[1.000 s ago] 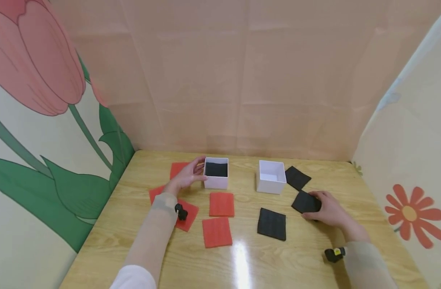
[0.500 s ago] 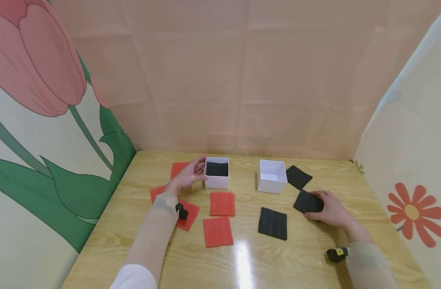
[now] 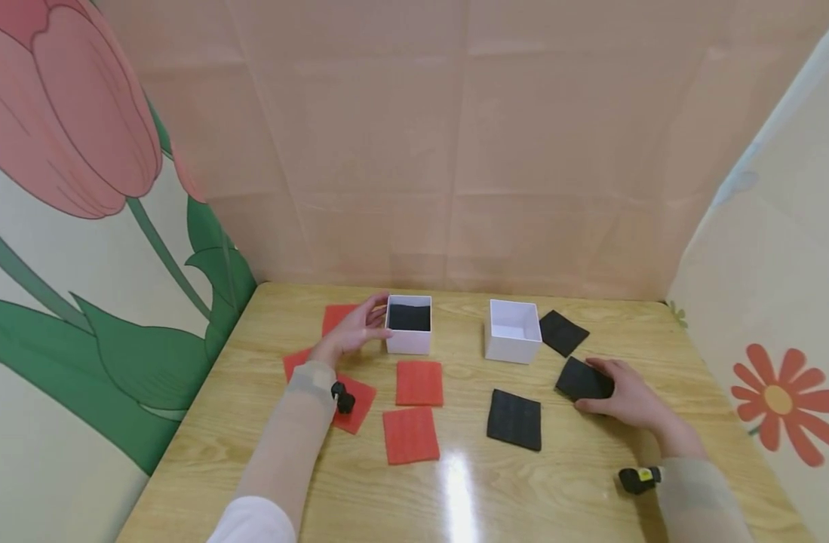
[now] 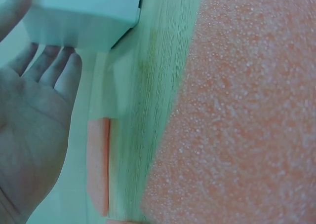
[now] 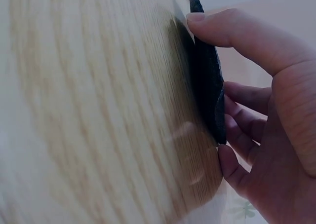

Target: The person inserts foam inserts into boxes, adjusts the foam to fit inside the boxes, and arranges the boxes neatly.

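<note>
My left hand (image 3: pixel 356 332) holds the left side of a white open-topped box (image 3: pixel 409 343), thumb at the front and fingers toward the back. Black foam (image 3: pixel 410 317) shows inside this box. In the left wrist view, the fingertips of the left hand (image 4: pixel 42 110) meet the box wall (image 4: pixel 74 24). On the right, my right hand (image 3: pixel 627 392) grips a black foam square (image 3: pixel 580 379) by its edges. The right wrist view shows the black square (image 5: pixel 207 81) edge-on between the thumb and fingers of the right hand (image 5: pixel 281 120), close to the tabletop.
A second white box (image 3: pixel 514 348), with its floor visible, stands right of the first. Beside it lies a black square (image 3: pixel 563 332), and another black square (image 3: pixel 514 420) lies nearer. Several red foam squares (image 3: pixel 419 383) lie around and left of the left forearm on the wooden table (image 3: pixel 543 498).
The right hand and its black foam square have shifted very slightly to the right. The left hand keeps its place at the box. The head view has also drifted a little.
</note>
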`<state>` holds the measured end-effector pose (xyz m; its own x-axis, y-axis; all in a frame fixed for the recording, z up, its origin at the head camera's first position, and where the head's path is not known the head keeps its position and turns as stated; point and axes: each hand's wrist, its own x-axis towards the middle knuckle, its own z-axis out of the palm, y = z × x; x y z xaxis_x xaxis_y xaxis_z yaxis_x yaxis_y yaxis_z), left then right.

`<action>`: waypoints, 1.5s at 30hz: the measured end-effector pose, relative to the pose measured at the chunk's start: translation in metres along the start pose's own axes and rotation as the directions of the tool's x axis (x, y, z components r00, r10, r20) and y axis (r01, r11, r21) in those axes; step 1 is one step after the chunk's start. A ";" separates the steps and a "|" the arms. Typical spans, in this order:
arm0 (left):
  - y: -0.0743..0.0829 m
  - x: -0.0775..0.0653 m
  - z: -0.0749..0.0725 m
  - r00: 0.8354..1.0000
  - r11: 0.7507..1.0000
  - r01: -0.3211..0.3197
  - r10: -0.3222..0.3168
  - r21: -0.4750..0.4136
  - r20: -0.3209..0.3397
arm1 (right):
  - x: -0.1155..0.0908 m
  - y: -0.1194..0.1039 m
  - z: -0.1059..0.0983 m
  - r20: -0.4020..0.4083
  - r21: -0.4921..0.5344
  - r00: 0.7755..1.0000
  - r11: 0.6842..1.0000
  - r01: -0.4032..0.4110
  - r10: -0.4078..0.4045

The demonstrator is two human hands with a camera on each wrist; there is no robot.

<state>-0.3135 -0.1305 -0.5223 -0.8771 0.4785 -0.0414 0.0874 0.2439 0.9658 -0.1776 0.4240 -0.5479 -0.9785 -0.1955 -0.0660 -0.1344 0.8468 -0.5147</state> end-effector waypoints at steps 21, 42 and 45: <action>0.000 0.003 0.008 1.000 0.999 -0.021 0.022 -0.032 0.005 | -0.006 -0.005 -0.025 -0.120 0.097 0.991 0.993 0.068 -0.056; -0.001 0.005 0.009 1.000 1.000 -0.018 0.018 -0.011 0.006 | 0.033 -0.088 -0.042 -0.183 0.134 0.964 0.966 0.221 -0.195; -0.001 0.007 0.009 1.000 1.000 -0.024 0.025 -0.019 0.014 | 0.044 -0.100 -0.041 -0.168 0.131 0.962 0.963 0.237 -0.214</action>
<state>-0.3150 -0.1197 -0.5257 -0.8682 0.4958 -0.0211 0.0998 0.2162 0.9712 -0.2133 0.3511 -0.4647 -0.9392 -0.2858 0.1904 -0.3406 0.7043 -0.6228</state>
